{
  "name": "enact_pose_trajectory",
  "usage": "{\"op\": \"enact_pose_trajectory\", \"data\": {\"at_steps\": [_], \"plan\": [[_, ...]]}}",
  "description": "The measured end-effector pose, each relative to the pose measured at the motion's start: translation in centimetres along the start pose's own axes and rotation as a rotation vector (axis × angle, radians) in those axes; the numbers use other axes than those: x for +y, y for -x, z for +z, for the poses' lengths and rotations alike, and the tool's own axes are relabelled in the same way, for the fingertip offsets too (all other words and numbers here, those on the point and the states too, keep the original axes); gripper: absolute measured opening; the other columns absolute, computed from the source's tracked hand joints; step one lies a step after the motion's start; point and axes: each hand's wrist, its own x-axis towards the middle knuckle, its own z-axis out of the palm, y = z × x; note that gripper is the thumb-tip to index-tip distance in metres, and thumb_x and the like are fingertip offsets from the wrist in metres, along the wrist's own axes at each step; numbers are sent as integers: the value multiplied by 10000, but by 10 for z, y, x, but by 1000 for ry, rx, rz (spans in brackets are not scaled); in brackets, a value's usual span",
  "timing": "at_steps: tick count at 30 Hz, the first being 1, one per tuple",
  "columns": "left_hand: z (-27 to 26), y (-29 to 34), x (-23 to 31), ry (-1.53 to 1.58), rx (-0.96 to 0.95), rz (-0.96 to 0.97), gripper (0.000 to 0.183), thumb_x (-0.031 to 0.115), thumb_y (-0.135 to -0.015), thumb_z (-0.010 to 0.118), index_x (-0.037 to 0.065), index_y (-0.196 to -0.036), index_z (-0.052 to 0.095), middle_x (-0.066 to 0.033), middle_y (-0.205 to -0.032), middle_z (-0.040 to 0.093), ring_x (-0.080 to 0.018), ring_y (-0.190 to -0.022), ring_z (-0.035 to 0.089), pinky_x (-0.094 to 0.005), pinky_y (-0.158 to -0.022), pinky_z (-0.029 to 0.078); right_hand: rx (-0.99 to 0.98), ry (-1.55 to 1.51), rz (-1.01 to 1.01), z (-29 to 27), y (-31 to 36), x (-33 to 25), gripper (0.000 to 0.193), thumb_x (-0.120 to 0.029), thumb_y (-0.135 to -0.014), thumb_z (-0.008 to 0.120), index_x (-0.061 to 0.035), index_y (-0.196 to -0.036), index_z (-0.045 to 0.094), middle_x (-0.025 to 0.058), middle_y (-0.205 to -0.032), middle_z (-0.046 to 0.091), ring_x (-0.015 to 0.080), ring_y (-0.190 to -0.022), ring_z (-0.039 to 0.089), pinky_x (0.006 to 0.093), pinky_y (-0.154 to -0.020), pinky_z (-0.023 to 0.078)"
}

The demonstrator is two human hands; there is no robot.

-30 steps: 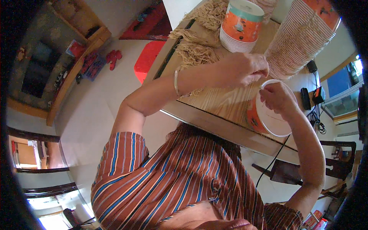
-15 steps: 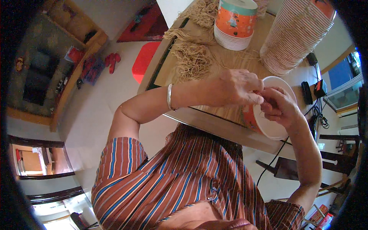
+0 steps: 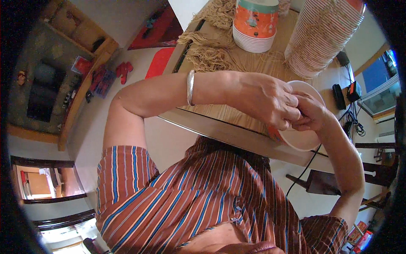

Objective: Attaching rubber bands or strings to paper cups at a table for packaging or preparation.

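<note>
Both my hands meet over an orange paper bucket with a white inside (image 3: 299,142), which lies tipped near the table's front edge with its mouth turned to the right. My left hand (image 3: 267,100), with a silver bangle at the wrist, is closed with its fingers pressed against those of the other hand. My right hand (image 3: 312,112) is closed in a pinch at the bucket's open side. Whatever sits between the fingertips is hidden by the knuckles. Beige cords (image 3: 207,58) lie in a loose heap beyond my left forearm.
On the wooden table (image 3: 249,120) stand a short stack of orange and green paper buckets (image 3: 254,25) and a tall leaning stack (image 3: 318,38) draped with cords. Black cables (image 3: 353,126) and a small black box (image 3: 338,96) lie at right. A red stool (image 3: 160,62) is left of the table.
My left hand has moved slightly down and right, its fingers now overlapping the right hand's. The left elbow has swung outward and up, covering part of the cord heap and stool.
</note>
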Motion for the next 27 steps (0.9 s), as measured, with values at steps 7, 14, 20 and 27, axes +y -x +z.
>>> {"op": "enact_pose_trajectory", "data": {"at_steps": [7, 14, 20, 27], "plan": [[-2, -9, 1, -50, -109, 51, 81, 190, -694, 603, 126, -690, 553, 10, -803, 502, -139, -780, 539, -294, -691, 467, 220, -27, 70, 21, -4, -8, 207, -266, -969, 451, -97, -1030, 553, 2, -580, 533, 76, -350, 459, 231, -246, 312], [7, 0, 6, 120, -73, -101, 158, 230, -755, 629, 78, -740, 591, -45, -866, 571, -197, -846, 594, -346, -745, 486, -49, -12, 86, -5, -7, -3, 191, -277, -944, 489, -94, -961, 541, 7, -583, 523, 68, -358, 436, 223, -259, 301], [33, 26, 25, 378, 285, -583, 101, 91, -792, 673, 68, -841, 588, -73, -876, 560, -257, -887, 589, -347, -772, 504, -137, 142, -25, 7, 3, -4, 205, -306, -934, 520, -103, -907, 521, -34, -570, 417, 50, -401, 344, 217, -331, 261], [54, 23, 62, 359, 742, -1061, 127, 86, -805, 683, 53, -895, 601, -83, -905, 567, -218, -860, 592, -330, -759, 487, 86, 181, -195, 38, 11, -3, 150, -209, -921, 556, -67, -969, 546, -10, -627, 470, 83, -459, 423, 236, -377, 341]]}}
